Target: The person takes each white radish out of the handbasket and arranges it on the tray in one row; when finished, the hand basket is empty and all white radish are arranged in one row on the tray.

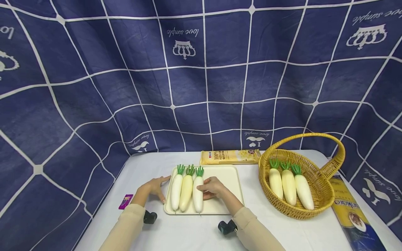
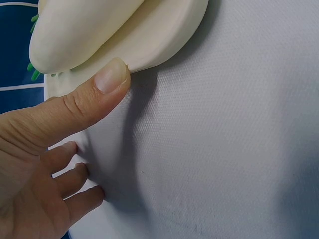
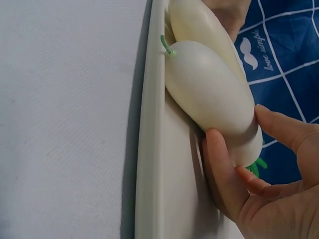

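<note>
Three white radishes with green tops lie side by side on a cream tray: a left white radish, a yellowish middle radish and a right white radish. My right hand holds the right radish. In the right wrist view, its thumb and fingers lie on either side of that radish, near the leafy end. Beside the tray's left edge is my left hand, fingers spread and holding nothing. The left wrist view has its thumb right at the tray's rim.
A wicker basket with a tall handle stands on the right, holding three more radishes. A yellow noodle packet lies behind the tray. At the far right lies a yellow and blue pack; a small purple packet is at the left.
</note>
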Demonstrator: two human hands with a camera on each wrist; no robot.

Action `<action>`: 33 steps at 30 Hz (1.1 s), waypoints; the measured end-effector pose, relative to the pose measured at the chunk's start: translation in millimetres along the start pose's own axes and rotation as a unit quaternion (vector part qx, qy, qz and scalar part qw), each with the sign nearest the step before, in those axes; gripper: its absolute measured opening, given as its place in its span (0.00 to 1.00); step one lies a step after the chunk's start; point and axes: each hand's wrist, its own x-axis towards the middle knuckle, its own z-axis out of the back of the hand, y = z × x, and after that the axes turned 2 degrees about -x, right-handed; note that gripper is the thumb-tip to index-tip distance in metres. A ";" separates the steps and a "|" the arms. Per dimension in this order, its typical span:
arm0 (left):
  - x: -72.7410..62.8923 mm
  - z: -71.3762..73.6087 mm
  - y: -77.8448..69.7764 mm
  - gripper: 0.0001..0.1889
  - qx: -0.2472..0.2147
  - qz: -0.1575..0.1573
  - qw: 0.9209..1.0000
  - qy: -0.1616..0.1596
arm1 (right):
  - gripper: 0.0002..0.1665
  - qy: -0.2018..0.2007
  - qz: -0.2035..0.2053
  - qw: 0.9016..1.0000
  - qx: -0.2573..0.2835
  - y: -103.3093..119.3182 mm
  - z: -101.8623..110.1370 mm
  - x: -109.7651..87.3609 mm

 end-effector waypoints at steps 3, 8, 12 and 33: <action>0.2 -0.6 -0.3 0.58 -0.003 0.006 1.000 0.003 | 0.28 -0.010 0.010 1.000 -0.019 -1.7 -0.4 -2.6; 1.4 -1.7 0.0 0.58 -0.009 0.006 1.000 0.003 | 0.30 -0.041 0.029 0.997 -0.067 -2.1 -0.5 -7.4; 1.4 -2.1 0.5 0.58 -0.011 0.007 1.000 0.002 | 0.31 -0.052 0.038 0.994 -0.084 -2.8 2.0 -10.1; 0.0 -0.2 -1.1 0.58 -0.011 0.008 1.000 0.001 | 0.32 -0.008 0.098 0.982 -0.163 -7.1 41.9 -49.9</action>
